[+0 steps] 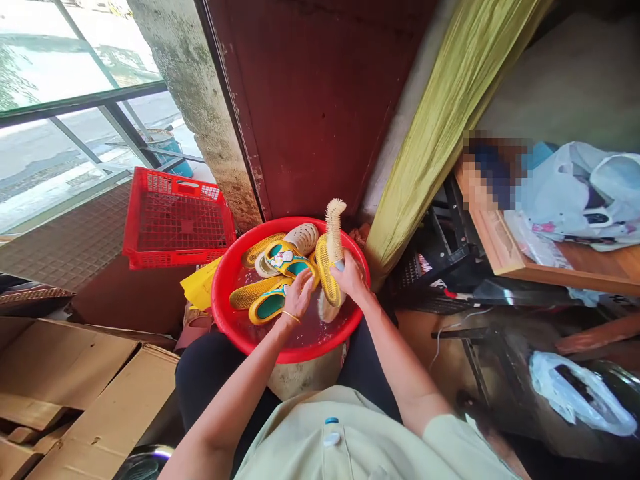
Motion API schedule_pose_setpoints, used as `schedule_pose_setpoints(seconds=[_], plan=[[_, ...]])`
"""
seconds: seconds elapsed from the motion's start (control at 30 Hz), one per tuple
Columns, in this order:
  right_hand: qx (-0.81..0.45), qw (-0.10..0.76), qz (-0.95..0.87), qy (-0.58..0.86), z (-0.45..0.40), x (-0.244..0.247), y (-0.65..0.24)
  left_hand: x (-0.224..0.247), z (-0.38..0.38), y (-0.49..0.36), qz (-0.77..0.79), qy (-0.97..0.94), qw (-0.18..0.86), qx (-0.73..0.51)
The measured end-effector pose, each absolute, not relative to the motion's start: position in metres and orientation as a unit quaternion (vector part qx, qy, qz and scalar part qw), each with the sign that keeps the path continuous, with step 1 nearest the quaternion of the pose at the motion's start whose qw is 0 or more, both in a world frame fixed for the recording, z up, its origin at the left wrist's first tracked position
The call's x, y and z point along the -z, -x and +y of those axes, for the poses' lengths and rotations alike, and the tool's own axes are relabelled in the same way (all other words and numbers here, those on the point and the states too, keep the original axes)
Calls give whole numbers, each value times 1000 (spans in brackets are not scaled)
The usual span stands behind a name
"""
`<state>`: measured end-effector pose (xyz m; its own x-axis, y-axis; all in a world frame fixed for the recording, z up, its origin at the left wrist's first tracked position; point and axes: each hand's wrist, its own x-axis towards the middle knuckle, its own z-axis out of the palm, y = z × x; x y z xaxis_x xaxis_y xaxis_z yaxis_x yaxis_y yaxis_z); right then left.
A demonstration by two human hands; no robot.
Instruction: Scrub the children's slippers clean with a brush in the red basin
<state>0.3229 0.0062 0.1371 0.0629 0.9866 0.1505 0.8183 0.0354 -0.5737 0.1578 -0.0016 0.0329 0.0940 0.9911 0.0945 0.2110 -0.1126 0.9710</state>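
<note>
A red basin (223,320) of water sits between my knees with several slippers in it. My right hand (353,275), at its right side, is closed around a cream bristled brush (334,230), its bristles pointing up. Against the brush stands a yellow slipper (327,272), its textured sole showing; I cannot tell whether the same hand grips it too. My left hand (299,295) is open, fingers stretched out, above a yellow slipper with green lining (271,306). Behind it lie a yellow slipper with a white cartoon figure (283,257) and a cream perforated shoe (303,237).
A red plastic crate (183,217) stands left of the basin, with flattened cardboard (107,407) nearer me. A dark red door (320,100) rises behind. On the right are a yellow-green curtain (440,133) and a wooden table (510,263) bearing plastic bags (585,193).
</note>
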Motion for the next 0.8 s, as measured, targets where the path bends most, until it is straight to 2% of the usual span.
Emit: schedule_pose_setpoints(seconds=[0.07,0.2,0.33,0.57,0.7,0.8], plan=[[-177,292,-667,663,2,-132,-303,-37,-13,-150,451,-564,506,-471],[-260,346,-690,581,-5,-125,-267,-44,-33,-123,425,-499,579,-485],[-317,317,-688,570,-13,-116,-260,-44,-47,-87,449,-391,657,-463],[-257,313,-698,590,-24,-92,-264,-30,-55,-64,472,-389,643,-462],[-210,268,-711,615,-34,-89,-271,-21,-54,-59,477,-369,635,-483],[-151,166,-801,555,-43,-92,-273,-19,-54,-61,470,-368,634,-492]])
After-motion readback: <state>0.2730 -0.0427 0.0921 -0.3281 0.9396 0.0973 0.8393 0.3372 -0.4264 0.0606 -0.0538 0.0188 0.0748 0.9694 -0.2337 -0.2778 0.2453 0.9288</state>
